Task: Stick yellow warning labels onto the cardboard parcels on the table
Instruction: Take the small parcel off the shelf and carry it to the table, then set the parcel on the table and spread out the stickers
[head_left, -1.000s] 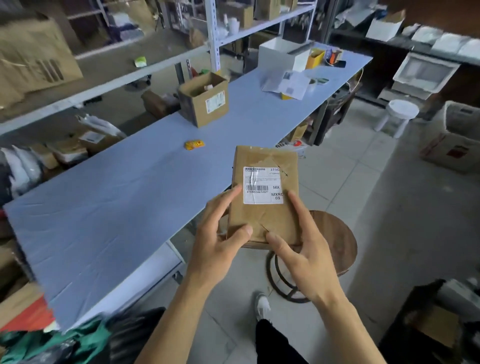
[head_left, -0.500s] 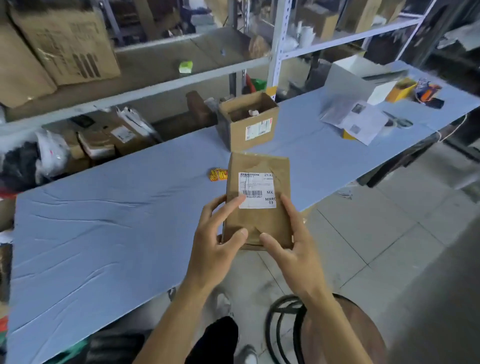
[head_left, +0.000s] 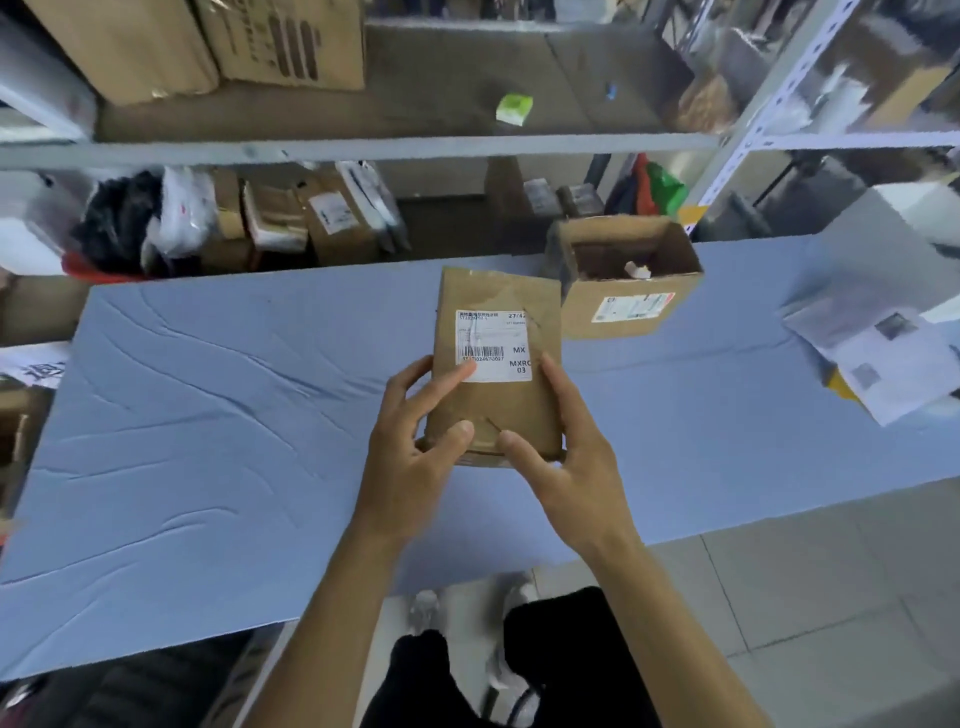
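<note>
A flat brown cardboard parcel (head_left: 493, 410) with a white barcode shipping label (head_left: 493, 345) is held over the blue table (head_left: 208, 441), near its middle. My left hand (head_left: 415, 457) grips the parcel's lower left edge, thumb on top and index finger on the white label. My right hand (head_left: 566, 462) grips its lower right edge. An open cardboard box (head_left: 623, 275) stands on the table just behind and to the right of the parcel. The small yellow label roll seen earlier is hidden behind the parcel.
Loose white papers (head_left: 878, 353) lie at the table's right end beside a white box (head_left: 904, 228). Metal shelving (head_left: 363, 148) behind the table holds cartons, bags and small parcels. My legs and shoes (head_left: 498, 639) stand on the tiled floor at the table's near edge.
My view has swung left toward the table and shelving. Both hands have carried the parcel from above the stool and floor to over the table's middle.
</note>
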